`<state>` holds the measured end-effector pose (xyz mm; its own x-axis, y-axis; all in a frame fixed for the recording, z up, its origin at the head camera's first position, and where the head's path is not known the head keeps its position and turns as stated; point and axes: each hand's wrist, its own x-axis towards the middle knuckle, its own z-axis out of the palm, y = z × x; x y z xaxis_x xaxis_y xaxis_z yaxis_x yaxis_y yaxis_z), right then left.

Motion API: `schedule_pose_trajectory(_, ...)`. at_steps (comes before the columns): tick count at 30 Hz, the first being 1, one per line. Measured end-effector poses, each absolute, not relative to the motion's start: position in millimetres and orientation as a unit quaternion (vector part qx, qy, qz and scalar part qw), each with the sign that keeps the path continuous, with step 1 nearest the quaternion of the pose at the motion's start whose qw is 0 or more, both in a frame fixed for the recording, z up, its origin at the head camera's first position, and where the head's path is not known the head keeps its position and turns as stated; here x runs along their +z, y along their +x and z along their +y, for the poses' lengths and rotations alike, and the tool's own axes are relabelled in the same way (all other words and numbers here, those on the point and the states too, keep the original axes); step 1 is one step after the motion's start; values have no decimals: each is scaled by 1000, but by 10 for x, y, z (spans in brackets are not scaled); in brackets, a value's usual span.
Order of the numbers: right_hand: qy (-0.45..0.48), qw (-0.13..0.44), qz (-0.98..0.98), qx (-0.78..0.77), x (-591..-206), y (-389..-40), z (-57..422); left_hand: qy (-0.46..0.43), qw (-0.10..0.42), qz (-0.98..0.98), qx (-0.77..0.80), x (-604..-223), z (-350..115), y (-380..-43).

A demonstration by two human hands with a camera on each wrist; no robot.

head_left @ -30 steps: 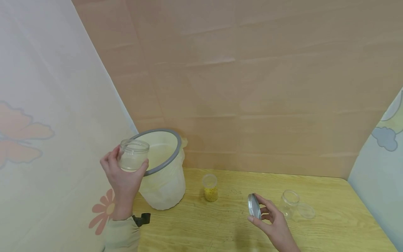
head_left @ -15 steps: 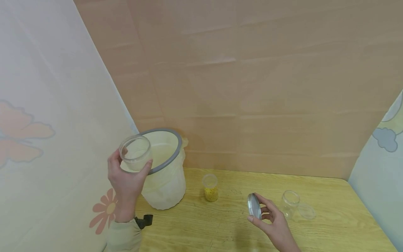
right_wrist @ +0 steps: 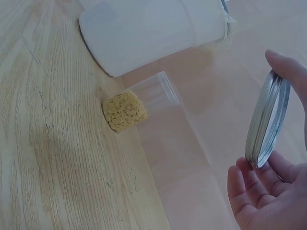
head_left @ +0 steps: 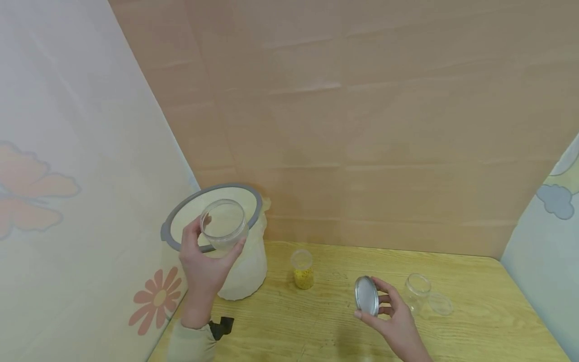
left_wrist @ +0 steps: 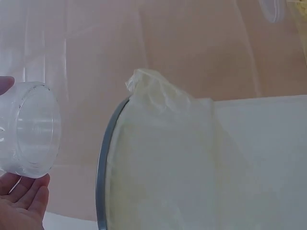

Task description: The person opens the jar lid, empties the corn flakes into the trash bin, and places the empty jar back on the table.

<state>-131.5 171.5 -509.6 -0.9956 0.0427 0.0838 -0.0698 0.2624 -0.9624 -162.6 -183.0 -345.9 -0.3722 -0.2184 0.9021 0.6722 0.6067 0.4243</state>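
Note:
My left hand (head_left: 205, 266) grips a clear, empty jar (head_left: 224, 226) by its sides, mouth tilted up toward the head camera, above the front of a white bin (head_left: 246, 271). The left wrist view shows the same jar (left_wrist: 38, 129) between thumb and fingers, apart from the bin's grey rim (left_wrist: 103, 163). My right hand (head_left: 393, 319) pinches a silver metal lid (head_left: 367, 295) by its edge, held on its side over the table. In the right wrist view the lid (right_wrist: 267, 120) stands between thumb and fingertips.
A clear jar partly filled with small yellow pieces (head_left: 303, 276) stands mid-table, right of the bin. Beside my right hand are another clear jar (head_left: 417, 291) and a clear disc-shaped lid (head_left: 441, 304). Cloth-like sheets (head_left: 344, 125) rise behind the wooden table (head_left: 289, 327) and at both sides.
My left hand has carried the jar rightward and tipped its mouth toward the head camera. The right hand has hardly moved; the lid has turned slightly to show more of its flat face.

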Motion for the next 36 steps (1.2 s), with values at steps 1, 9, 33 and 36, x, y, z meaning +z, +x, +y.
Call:
schedule_pose_trajectory(1, 2, 44, -795, 605, -5093, -1316, 1718, -165, 535, -717, -416, -3480, -1814, -1634)
schedule_pose_trajectory(9, 0, 62, -805, 590, -5120, -1343, 1740, -193, 485, -749, -409, -3922, -1770, -1793)
schedule_pose_trajectory(33, 3, 83, -820, 567, -5245, -1426, 1783, -185, 268, -817, -476, -4792, -1158, -1555)
schedule_pose_trajectory(36, 0, 81, -821, 565, -5266, -1441, 1792, -168, 244, -821, -488, -4916, -1072, -1496)
